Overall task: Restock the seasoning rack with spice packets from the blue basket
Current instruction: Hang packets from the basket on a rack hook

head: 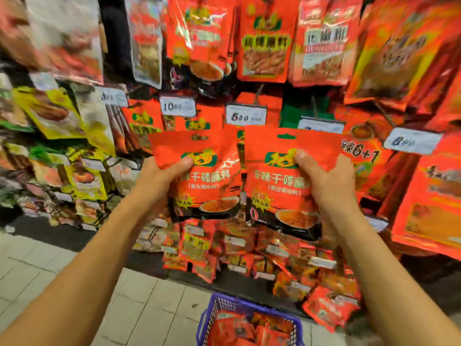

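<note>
Fingers on both hands are wrapped around packets: the left hand (159, 181) grips one red spice packet (199, 171) by its left edge, thumb across the front, and the right hand (321, 181) grips a second matching packet (279, 176) by its right edge, thumb pressed on the logo near the top. Both packets sit dead centre of the frame, upright, long axis running top to bottom, nearly touching side by side.

The bit that matters for the next move: the hang-holes at the top of each packet point up, away from the fingers, toward the seasoning rack (249, 58) filling the upper half of the frame. The pegs look to be just above and behind the packets, around the price tag (245, 115) at centre (the actual peg tips are too blurry to pick out). The right-hand packet sits a touch higher in the frame and seems closer to a row of the same red design, so that hand probably goes first, pushing the top edge forward and onto a peg.

The blue basket (219, 305) is at the bottom centre of the frame on the tiled floor (74, 258), with more red packets inside, so plenty of restocking looks left.
</note>
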`<state>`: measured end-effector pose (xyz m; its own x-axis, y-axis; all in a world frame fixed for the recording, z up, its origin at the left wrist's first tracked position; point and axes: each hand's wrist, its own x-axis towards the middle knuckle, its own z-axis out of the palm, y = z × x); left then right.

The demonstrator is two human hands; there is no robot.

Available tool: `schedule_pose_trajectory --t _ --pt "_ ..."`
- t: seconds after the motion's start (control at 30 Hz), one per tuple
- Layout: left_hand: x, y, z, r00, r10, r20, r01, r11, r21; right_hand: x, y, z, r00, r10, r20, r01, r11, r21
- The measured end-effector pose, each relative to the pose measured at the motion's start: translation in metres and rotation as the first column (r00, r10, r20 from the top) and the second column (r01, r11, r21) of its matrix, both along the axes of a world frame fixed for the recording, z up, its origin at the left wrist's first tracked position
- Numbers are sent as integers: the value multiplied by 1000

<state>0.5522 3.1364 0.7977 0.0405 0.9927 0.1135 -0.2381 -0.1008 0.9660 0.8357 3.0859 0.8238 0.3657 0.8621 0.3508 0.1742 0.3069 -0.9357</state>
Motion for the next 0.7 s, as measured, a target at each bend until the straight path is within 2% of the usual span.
schedule_pose_trajectory --t 0.2,0.37,0.6,0.7 --pt "-37 45 62 997 -32 72 27 996 81 -44 39 78 998 -47 45 40 990 132" --pt "-65 83 103 997 -74 29 70 989 129 -85 89 117 1000 -11 4 10 984 178" --pt "-92 126 138 996 -76 -38 83 964 252 -147 158 148 990 -103 92 79 969 236" --pt "-101 141 147 990 -98 -105 120 965 231 -167 181 158 991 -125 39 114 969 220"
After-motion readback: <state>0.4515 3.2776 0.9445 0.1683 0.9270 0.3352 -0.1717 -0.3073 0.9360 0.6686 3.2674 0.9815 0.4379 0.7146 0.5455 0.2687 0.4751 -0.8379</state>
